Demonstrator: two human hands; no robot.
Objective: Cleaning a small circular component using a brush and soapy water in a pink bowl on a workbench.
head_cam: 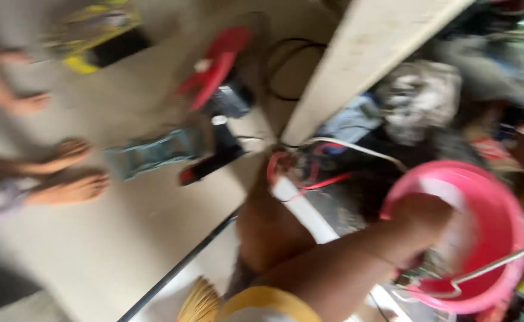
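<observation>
The view is heavily blurred. My right hand (424, 219) reaches into a pink plastic bucket (503, 197) at the right; whether it holds anything is hidden by blur. A thin metal wire handle (493, 266) crosses the bucket's near rim. My left hand (269, 197) is by a white tube (305, 211) and a tangle of red wires (309, 179). Its fingers are too smeared to make out.
A pale wooden beam (366, 53) slants across the top. On the concrete floor lie a red plastic piece (215, 62), a teal object (154, 152), a black cable (285, 65) and a yellow-black item (95, 36). Other people's bare feet (68, 173) are at left. Cluttered cloth (420, 98) lies at right.
</observation>
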